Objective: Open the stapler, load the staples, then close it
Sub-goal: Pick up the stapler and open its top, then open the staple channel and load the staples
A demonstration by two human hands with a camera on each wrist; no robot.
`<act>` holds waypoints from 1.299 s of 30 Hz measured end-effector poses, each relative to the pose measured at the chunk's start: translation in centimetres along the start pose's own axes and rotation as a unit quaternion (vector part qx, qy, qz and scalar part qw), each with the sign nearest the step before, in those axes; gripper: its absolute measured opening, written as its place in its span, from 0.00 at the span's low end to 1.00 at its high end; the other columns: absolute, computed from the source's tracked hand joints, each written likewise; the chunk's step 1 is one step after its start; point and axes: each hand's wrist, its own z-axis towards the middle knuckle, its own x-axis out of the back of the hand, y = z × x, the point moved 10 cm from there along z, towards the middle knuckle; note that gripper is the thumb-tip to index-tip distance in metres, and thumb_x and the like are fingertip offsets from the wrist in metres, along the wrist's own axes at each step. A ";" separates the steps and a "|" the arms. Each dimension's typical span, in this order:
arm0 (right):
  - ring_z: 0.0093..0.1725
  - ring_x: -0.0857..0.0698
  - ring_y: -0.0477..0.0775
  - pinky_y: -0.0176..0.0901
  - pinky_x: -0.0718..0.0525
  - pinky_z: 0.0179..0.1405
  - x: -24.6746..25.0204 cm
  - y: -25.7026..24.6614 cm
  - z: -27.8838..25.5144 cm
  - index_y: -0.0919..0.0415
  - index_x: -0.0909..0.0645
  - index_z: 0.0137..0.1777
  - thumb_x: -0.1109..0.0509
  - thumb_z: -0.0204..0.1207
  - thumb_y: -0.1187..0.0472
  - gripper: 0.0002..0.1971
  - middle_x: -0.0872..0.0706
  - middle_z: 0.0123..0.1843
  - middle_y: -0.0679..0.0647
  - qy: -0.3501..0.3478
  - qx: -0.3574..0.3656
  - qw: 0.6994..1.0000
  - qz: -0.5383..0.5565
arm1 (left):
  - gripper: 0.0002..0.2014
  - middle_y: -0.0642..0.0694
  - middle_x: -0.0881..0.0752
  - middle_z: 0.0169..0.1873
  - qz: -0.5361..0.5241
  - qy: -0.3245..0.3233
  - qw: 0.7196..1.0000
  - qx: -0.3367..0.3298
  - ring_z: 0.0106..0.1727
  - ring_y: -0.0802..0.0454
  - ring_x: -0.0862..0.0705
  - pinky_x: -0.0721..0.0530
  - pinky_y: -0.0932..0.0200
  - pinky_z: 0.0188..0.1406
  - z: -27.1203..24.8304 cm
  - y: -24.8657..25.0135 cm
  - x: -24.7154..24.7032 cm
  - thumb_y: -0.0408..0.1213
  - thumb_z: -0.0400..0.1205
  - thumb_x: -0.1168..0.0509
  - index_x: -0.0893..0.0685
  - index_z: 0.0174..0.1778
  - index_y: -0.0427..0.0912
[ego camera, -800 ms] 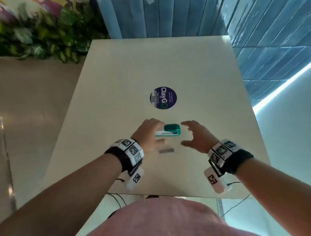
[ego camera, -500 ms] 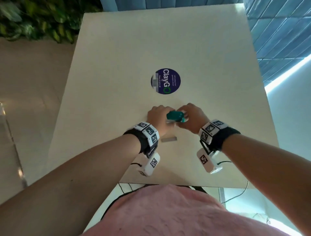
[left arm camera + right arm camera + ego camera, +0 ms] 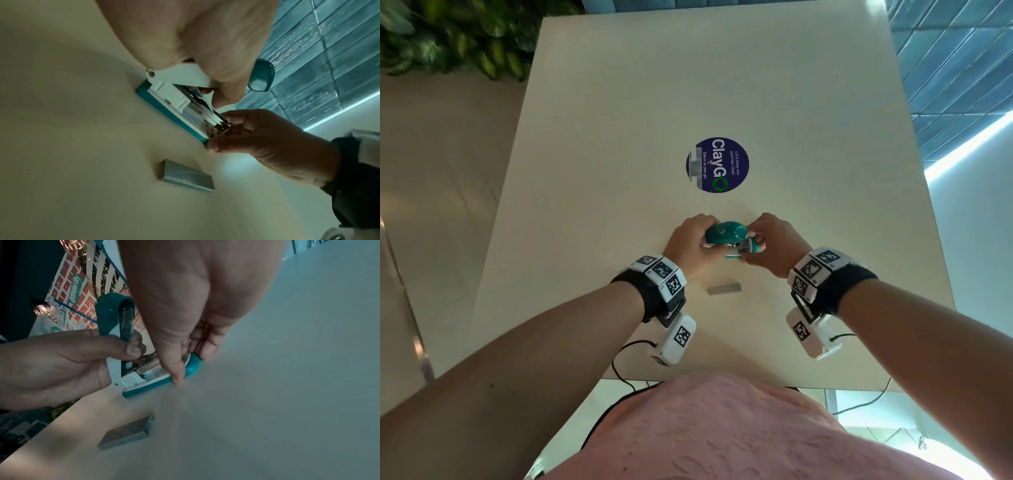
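From the head camera, the stapler [image 3: 729,240] sits on the table [image 3: 619,102] between both hands. The left hand [image 3: 690,245] is wrapped round the teal top cover and has it swung up; the right hand [image 3: 770,245] pinches the front end of the base. The strip of staples [image 3: 724,288] lies flat on the table just nearer the body than the two grips, touching neither. A round sticker [image 3: 717,165] lies beyond the hands.

In the left wrist view, the left hand [image 3: 195,40] has fingers curled tight round the white inner arm of the stapler [image 3: 174,100], near the hinge. The right hand [image 3: 263,138] closes thumb and fingertips on the tip of the base, right below the metal magazine's open end. The staples [image 3: 187,176] rest beneath that pinch, apart from it.

In the right wrist view, the right hand [image 3: 195,305] presses the teal base of the stapler [image 3: 156,374] down with thumb and fingers on either side of its nose. The left hand [image 3: 61,366] holds the cover nearly upright. The staples [image 3: 127,433] lie near the thumb, untouched.

The opening step looks nearly finished. To do it well, I would keep the base pinned flat, swing the cover fully back until the channel is clear, then free the right hand for the strip.
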 end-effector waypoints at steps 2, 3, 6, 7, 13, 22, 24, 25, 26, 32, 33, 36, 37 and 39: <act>0.45 0.21 0.51 0.39 0.25 0.47 0.1 -0.1 0.0 0.58 0.18 0.56 0.23 0.66 0.62 0.18 0.19 0.54 0.57 -0.001 0.002 1.000 0.005 | 0.09 0.42 0.18 0.42 -0.012 -0.009 1.000 0.002 0.44 0.47 0.21 0.25 0.59 0.45 0.0 -0.3 0.0 0.31 0.72 0.30 0.20 0.46 0.38; 0.45 0.21 0.51 0.39 0.25 0.46 0.1 -0.1 0.0 0.58 0.18 0.56 0.23 0.66 0.62 0.17 0.19 0.54 0.57 0.000 0.003 1.000 0.007 | 0.08 0.46 0.19 0.40 -0.020 -0.012 1.000 0.008 0.42 0.48 0.22 0.26 0.59 0.44 0.0 -0.4 0.0 0.31 0.72 0.30 0.21 0.44 0.41; 0.43 0.21 0.50 0.39 0.25 0.45 0.2 -0.2 -0.1 0.56 0.17 0.55 0.23 0.66 0.63 0.17 0.19 0.53 0.57 0.003 0.006 1.000 0.012 | 0.08 0.55 0.24 0.30 -0.055 0.011 0.998 0.027 0.34 0.57 0.25 0.27 0.66 0.37 -0.3 -1.3 0.9 0.34 0.71 0.32 0.26 0.37 0.47; 0.43 0.21 0.50 0.39 0.25 0.45 0.2 -0.2 -0.1 0.56 0.17 0.55 0.23 0.66 0.63 0.17 0.19 0.52 0.57 0.004 0.006 1.000 0.010 | 0.08 0.54 0.22 0.30 -0.071 0.028 0.996 0.037 0.33 0.59 0.24 0.27 0.68 0.36 -0.6 -1.7 1.5 0.35 0.70 0.32 0.25 0.36 0.47; 0.44 0.21 0.52 0.41 0.22 0.49 0.1 -0.4 0.0 0.57 0.17 0.56 0.24 0.66 0.62 0.17 0.19 0.52 0.57 0.002 0.012 1.000 -0.004 | 0.03 0.47 0.10 0.37 -0.222 0.160 0.957 0.095 0.42 0.55 0.14 0.18 0.66 0.47 -3.4 -5.0 5.9 0.35 0.72 0.27 0.12 0.39 0.41; 0.44 0.23 0.51 0.41 0.23 0.49 0.0 -0.6 0.0 0.57 0.17 0.56 0.24 0.67 0.62 0.16 0.25 0.48 0.51 0.000 0.007 1.000 -0.020 | 0.22 0.52 0.16 0.42 -0.157 0.240 0.941 0.182 0.43 0.52 0.14 0.16 0.59 0.42 -6.5 -11.0 8.5 0.47 0.66 0.22 0.22 0.51 0.47; 0.44 0.23 0.51 0.40 0.25 0.48 0.0 -0.6 -0.1 0.57 0.17 0.56 0.24 0.67 0.62 0.16 0.25 0.47 0.51 0.002 0.007 1.000 -0.024 | 0.22 0.50 0.15 0.45 -0.089 0.220 0.956 0.173 0.45 0.52 0.16 0.22 0.63 0.40 -6.2 -11.1 8.5 0.51 0.66 0.24 0.21 0.50 0.48; 0.44 0.23 0.51 0.40 0.26 0.48 0.0 -0.6 -0.1 0.57 0.17 0.56 0.24 0.67 0.62 0.16 0.25 0.47 0.51 0.003 0.005 1.000 -0.026 | 0.22 0.48 0.16 0.48 -0.071 0.212 0.960 0.167 0.46 0.52 0.17 0.24 0.63 0.42 -6.0 -11.1 8.6 0.52 0.67 0.24 0.21 0.51 0.47; 0.44 0.24 0.51 0.40 0.26 0.49 0.0 -0.6 -0.1 0.57 0.17 0.56 0.24 0.67 0.62 0.16 0.25 0.47 0.51 0.005 0.004 1.000 -0.028 | 0.22 0.47 0.18 0.50 -0.055 0.207 0.964 0.157 0.48 0.51 0.19 0.25 0.63 0.45 -5.7 -11.0 8.6 0.53 0.67 0.25 0.21 0.51 0.46; 0.46 0.24 0.51 0.42 0.24 0.51 -0.1 -0.4 -0.4 0.56 0.17 0.56 0.25 0.68 0.62 0.16 0.23 0.48 0.53 0.012 -0.012 0.999 -0.028 | 0.19 0.44 0.18 0.57 0.102 0.202 0.968 0.113 0.64 0.40 0.26 0.29 0.47 0.63 -4.3 -10.0 8.2 0.55 0.70 0.29 0.17 0.53 0.49; 0.47 0.23 0.52 0.42 0.24 0.52 -0.1 -0.4 -0.5 0.56 0.18 0.57 0.25 0.68 0.62 0.16 0.22 0.49 0.54 0.011 -0.016 0.999 -0.029 | 0.18 0.44 0.18 0.58 0.108 0.208 0.968 0.086 0.65 0.39 0.26 0.31 0.47 0.65 -4.2 -9.2 8.0 0.53 0.71 0.30 0.18 0.53 0.49; 0.55 0.20 0.57 0.46 0.19 0.58 -0.2 -0.2 -0.8 0.56 0.25 0.64 0.25 0.68 0.64 0.24 0.22 0.58 0.58 0.024 -0.029 0.999 -0.008 | 0.18 0.43 0.18 0.60 0.110 0.184 0.976 -0.046 0.65 0.42 0.25 0.35 0.53 0.67 -3.4 -5.5 6.0 0.48 0.73 0.32 0.20 0.57 0.48; 0.59 0.21 0.59 0.49 0.19 0.61 0.0 -0.6 -1.1 0.56 0.29 0.67 0.26 0.67 0.66 0.28 0.23 0.62 0.59 0.041 -0.018 0.999 -0.008 | 0.20 0.44 0.18 0.62 0.106 0.148 0.981 -0.074 0.66 0.43 0.25 0.34 0.52 0.68 -3.0 -4.5 4.8 0.49 0.73 0.31 0.20 0.59 0.49; 0.62 0.25 0.58 0.50 0.20 0.61 0.7 -2.8 -2.3 0.56 0.31 0.67 0.27 0.66 0.65 0.29 0.25 0.64 0.58 0.086 0.043 0.994 -0.041 | 0.22 0.46 0.18 0.62 0.109 0.069 0.987 -0.092 0.65 0.46 0.24 0.31 0.47 0.70 -2.2 -3.5 2.3 0.52 0.71 0.31 0.20 0.61 0.53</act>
